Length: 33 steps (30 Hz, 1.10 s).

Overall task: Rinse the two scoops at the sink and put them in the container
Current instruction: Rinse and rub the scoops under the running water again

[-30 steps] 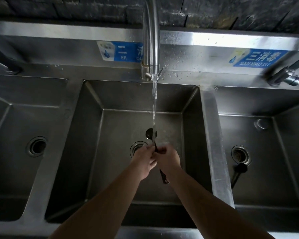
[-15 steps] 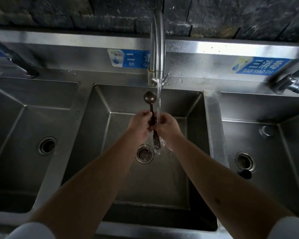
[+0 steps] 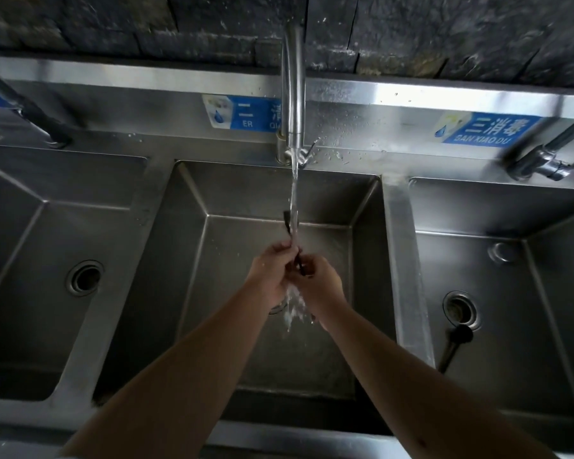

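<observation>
Two hands meet under the running tap (image 3: 292, 104) in the middle basin (image 3: 193, 246): our left hand (image 3: 272, 271) and right hand (image 3: 318, 283) both grip one scoop (image 3: 288, 223), its handle now poking up into the stream. Half a second ago the bowl stood up beside the water; we have turned it over, so we judge the handle end is being rinsed. One more scoop (image 3: 454, 342) lies in the right basin (image 3: 544, 293) by the drain, seemingly waiting. No container shows.
</observation>
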{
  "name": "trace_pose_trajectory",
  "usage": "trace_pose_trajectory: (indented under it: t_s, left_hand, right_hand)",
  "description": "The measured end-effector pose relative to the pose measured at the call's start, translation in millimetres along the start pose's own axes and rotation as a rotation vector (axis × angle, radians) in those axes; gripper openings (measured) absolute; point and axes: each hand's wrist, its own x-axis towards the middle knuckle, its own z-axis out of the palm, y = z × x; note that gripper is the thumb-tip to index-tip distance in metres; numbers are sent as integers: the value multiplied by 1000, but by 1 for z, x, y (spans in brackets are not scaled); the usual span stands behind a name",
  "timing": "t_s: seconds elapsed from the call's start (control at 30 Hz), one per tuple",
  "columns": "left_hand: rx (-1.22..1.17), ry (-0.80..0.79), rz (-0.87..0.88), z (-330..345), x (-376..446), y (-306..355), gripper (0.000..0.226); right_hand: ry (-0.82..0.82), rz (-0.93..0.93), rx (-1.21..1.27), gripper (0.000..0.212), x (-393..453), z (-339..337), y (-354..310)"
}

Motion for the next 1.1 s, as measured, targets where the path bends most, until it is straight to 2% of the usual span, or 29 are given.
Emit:
trace_pose_trajectory:
  t_s: [0.07,0.13,0.33,0.4,0.57,0.67,0.83,0.97,1.1]
  left_hand:
    - [46,25,-30,-5,-5,-17,10]
    - [85,32,-81,-11,-11,-31,8]
    - [164,76,-171,-26,-24,-57,15]
    - [173,125,-198,-29,-29,-65,20]
    - [135,151,-227,-31,-39,-70,16]
    - [170,143,-235,-33,-40,-68,14]
    - [276,-23,-238,-33,-44,-59,15]
    - [297,-73,-258,-31,-44,-54,21]
    - [304,-159,-298,-28,-46,-49,22]
  right_hand:
    - [-38,75,77,13,-12,3,14]
    - [-113,180,255,7,-26,3,26]
    - [-194,374,544,12,-60,-5,44]
    - [-195,434,584,13,-66,-6,48]
    - [-193,516,642,18,-71,-5,49]
    - [-150,512,619,22,-70,-3,47]
    - [-56,397,411,23,-73,7,39]
    - [84,342,234,23,-75,17,29]
    - [210,324,218,20,-84,22,22]
